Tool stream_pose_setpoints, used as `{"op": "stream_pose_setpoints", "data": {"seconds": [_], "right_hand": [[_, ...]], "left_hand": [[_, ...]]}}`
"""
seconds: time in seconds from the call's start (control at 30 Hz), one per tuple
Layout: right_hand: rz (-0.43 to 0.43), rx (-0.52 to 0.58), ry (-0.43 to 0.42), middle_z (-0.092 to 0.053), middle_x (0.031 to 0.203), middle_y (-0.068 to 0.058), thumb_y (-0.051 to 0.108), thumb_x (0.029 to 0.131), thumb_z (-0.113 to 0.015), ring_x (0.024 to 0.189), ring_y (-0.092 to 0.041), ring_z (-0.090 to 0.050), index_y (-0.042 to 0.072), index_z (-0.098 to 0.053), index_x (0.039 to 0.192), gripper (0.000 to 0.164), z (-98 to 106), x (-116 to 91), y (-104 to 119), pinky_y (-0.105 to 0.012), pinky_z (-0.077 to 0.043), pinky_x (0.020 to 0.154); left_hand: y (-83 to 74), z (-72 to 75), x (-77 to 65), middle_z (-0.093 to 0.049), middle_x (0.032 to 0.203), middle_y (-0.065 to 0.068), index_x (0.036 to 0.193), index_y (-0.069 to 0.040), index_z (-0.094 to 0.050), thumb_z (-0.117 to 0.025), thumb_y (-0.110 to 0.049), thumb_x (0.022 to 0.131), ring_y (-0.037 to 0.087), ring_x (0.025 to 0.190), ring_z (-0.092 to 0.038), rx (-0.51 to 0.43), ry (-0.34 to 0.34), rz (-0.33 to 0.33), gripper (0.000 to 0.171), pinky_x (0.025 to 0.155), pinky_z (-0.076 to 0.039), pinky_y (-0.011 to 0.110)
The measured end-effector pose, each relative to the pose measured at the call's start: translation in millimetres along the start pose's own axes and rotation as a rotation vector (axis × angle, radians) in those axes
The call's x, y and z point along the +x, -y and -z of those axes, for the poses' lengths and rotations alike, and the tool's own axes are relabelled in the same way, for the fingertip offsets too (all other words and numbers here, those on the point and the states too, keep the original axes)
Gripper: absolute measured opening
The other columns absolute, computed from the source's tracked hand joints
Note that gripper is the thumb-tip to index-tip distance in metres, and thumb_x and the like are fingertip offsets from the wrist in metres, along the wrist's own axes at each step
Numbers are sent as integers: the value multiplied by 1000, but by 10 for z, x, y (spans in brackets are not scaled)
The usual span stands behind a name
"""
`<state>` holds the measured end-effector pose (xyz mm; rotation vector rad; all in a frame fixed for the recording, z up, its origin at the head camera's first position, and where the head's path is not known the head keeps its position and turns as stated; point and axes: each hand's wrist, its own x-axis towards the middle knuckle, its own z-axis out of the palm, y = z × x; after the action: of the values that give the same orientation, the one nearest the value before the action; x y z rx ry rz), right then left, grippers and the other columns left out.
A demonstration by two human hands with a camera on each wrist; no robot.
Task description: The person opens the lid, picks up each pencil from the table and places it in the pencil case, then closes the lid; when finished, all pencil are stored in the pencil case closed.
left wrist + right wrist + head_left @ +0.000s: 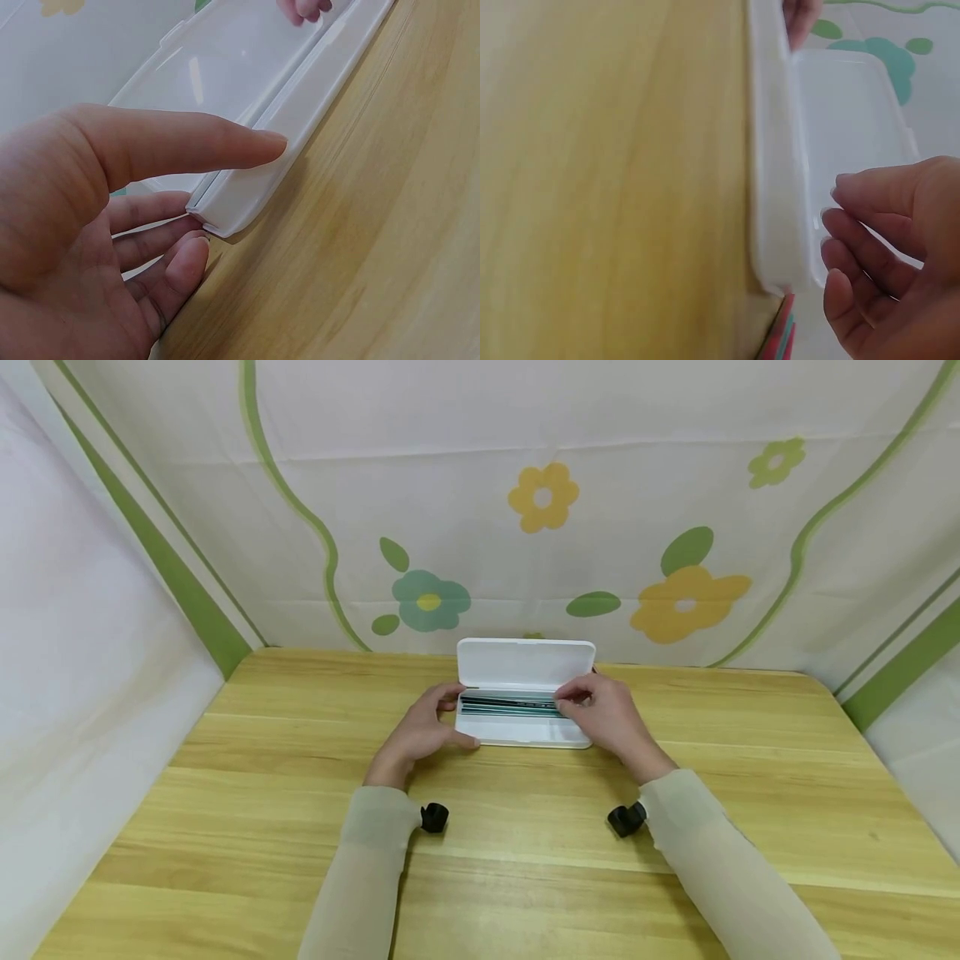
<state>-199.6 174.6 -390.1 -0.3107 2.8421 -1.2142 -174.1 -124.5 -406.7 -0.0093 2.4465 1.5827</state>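
Note:
A white pencil case (517,732) lies on the table with its lid (525,662) raised at the back. Several dark and green pencils (502,703) lie lengthwise in its rear compartment. My left hand (422,727) holds the case's left end; in the left wrist view the thumb (247,146) lies along the front wall and the other fingers are at the end corner. At the right end, my right hand (603,710) has its fingertips over the pencils' ends. Its fingers (862,247) are loosely bent, with nothing visible between them; the case wall hides the pencils in that view.
Red and teal slender objects (784,334) stick out beyond the case's right end in the right wrist view. The wooden table (517,860) ends at a flower-printed cloth (420,485) close behind the lid. Both sleeved wrists carry small black devices (433,817).

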Motion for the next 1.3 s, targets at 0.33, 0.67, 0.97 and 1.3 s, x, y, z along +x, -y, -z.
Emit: {"op": "stream_pose_setpoints", "data": {"seconds": [0.33, 0.67, 0.97, 1.3], "right_hand": [[-42, 173, 30, -74, 122, -7, 34, 105, -71, 106, -27, -64, 15, -78, 123, 27, 295, -234, 97, -28, -54, 76], [-84, 277, -51, -74, 122, -11, 41, 104, -71, 95, -13, -71, 11, -75, 130, 39, 536, -443, 140, -25, -62, 82], [-40, 324, -110, -74, 104, 6, 39, 106, -70, 91, -8, -71, 6, -72, 129, 41, 644, -514, 37, -23, -62, 79], [-92, 270, -110, -73, 112, 1, 44, 107, -66, 93, -5, -72, 5, -67, 136, 49, 763, -651, -195, -26, -63, 80]], "left_hand": [[1, 2, -1, -52, 157, 10, 158, -15, -50, -93, -8, 77, 32, 143, -47, 5, 2, -7, 92, 124, -40, 52], [-5, -7, -9, -51, 157, 11, 159, -15, -49, -93, -9, 78, 33, 144, -47, 15, 7, -5, 93, 124, -40, 53], [-3, 1, -19, -52, 158, 8, 159, -17, -49, -93, -9, 78, 32, 145, -47, 14, 2, 3, 93, 125, -40, 53], [-2, -5, -20, -50, 160, 6, 159, -18, -50, -93, -9, 78, 31, 146, -47, 7, 8, -1, 92, 124, -40, 52]]}}
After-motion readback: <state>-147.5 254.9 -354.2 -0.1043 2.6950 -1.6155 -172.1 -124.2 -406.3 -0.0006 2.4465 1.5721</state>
